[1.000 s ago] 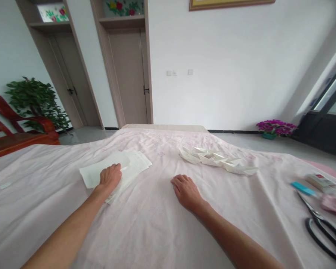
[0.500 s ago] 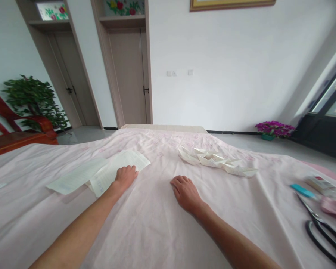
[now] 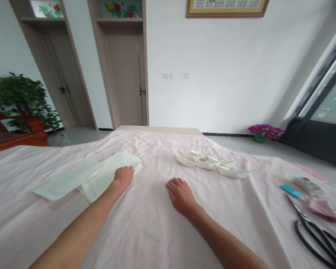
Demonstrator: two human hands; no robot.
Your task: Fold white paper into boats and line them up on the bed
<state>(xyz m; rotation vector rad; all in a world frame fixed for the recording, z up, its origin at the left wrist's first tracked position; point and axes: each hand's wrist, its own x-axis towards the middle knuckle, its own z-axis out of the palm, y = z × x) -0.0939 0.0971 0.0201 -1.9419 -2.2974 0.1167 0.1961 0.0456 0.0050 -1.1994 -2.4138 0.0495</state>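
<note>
My left hand (image 3: pixel 123 175) rests with curled fingers on the near corner of a stack of white lined paper sheets (image 3: pixel 106 175). One loose sheet (image 3: pixel 65 182) lies slid out to the left of the stack. My right hand (image 3: pixel 180 193) lies palm down on the pink cloth (image 3: pixel 156 231), fingers a little bent, holding nothing. A row of several folded white paper boats (image 3: pixel 210 163) sits beyond my right hand.
Black scissors (image 3: pixel 315 233) lie at the right edge, with a teal item (image 3: pixel 291 191), a small white box (image 3: pixel 309 185) and a pink piece (image 3: pixel 322 209) near them. A wooden red chair (image 3: pixel 16 130) and a plant (image 3: pixel 19 99) stand left; doors behind.
My left hand moved right from the sheet's middle to the stack's near corner, and one sheet slid off to the left. My right hand stayed in place.
</note>
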